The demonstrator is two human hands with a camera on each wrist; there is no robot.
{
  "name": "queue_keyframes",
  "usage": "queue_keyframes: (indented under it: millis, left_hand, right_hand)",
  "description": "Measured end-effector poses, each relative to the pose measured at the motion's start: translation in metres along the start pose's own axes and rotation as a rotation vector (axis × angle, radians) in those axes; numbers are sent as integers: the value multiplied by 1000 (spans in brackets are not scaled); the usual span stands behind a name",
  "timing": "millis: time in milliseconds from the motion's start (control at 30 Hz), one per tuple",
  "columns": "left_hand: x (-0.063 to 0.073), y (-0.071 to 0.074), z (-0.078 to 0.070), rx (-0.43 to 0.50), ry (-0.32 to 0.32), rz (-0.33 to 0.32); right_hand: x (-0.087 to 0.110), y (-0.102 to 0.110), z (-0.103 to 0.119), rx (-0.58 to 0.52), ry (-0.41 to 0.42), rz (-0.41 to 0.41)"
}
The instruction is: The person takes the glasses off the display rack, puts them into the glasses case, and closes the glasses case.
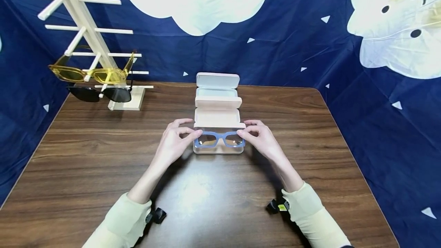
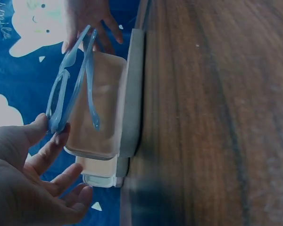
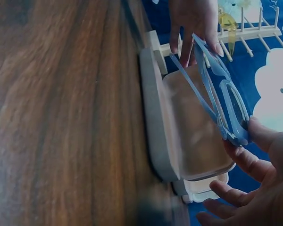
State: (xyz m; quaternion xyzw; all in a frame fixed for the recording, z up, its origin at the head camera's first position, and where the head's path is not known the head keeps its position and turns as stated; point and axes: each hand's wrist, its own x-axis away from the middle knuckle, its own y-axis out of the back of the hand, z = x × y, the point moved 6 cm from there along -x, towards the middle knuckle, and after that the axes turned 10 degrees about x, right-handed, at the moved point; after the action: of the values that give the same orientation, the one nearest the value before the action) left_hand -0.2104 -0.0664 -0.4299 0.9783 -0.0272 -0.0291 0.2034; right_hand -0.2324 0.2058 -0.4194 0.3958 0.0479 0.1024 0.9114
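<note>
Blue-framed glasses (image 1: 220,136) with tinted lenses are held by both hands just above the nearest open glasses case (image 1: 218,151). My left hand (image 1: 173,143) pinches their left end between thumb and index finger, its other fingers spread. At the opposite end, my right hand (image 1: 262,139) pinches the frame in the same way. The left wrist view shows a temple (image 2: 90,89) angled out from the frame over the case's pale lining (image 2: 101,103). More open pale cases (image 1: 218,103) line up behind the nearest one.
At the back left, a wooden display stand (image 1: 90,30) with pegs carries yellow glasses (image 1: 109,75) and black sunglasses (image 1: 118,94). The brown wooden table (image 1: 103,156) ends against a blue cloth backdrop (image 1: 293,49).
</note>
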Motion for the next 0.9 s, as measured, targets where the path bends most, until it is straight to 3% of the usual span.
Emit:
queue_keyframes:
  millis: [267, 900]
  left_hand:
    - [-4, -7, 8, -44, 56, 37]
    - [-13, -12, 21, -123, 66, 161]
  right_hand:
    - [-3, -5, -15, 29, -26, 26]
    - [-12, -19, -28, 136, -34, 113]
